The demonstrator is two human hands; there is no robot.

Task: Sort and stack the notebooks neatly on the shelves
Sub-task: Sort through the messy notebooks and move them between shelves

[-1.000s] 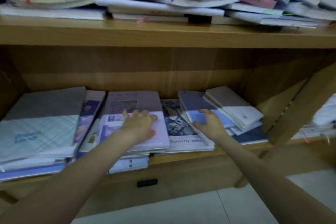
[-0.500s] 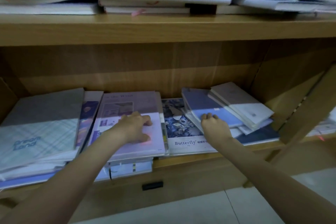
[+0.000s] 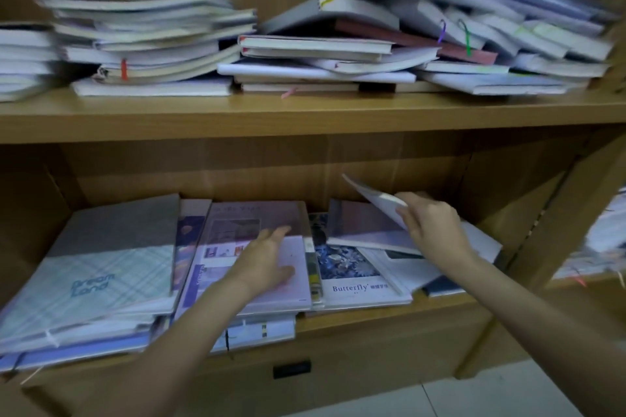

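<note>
1. The left hand lies flat, palm down, on the pale pink-and-lilac notebook in the middle of the lower shelf; its fingers are straight and slightly spread, gripping nothing.
2. That notebook tops a stack whose lower books stick out past the shelf's front edge.
3. The right hand pinches a thin white notebook, thumb on the near face and fingers curled behind it (the fingertips themselves are hidden). The book is lifted and tilted, its far corner pointing up toward the back panel.
4. Under the raised book lies a greyish-blue notebook, resting on a loose pile at the right end of the lower shelf.
5. Between the two hands lies the "Butterfly" notebook, blue floral cover up, just beside the pink one.
6. At the left end, a grey-and-plaid "Dream Land" notebook sits on its own stack, which overhangs the front edge.
7. The upper shelf carries untidy heaps of notebooks, several leaning and overlapping, with coloured ribbon markers hanging out (orange, yellow, purple, green).
</note>
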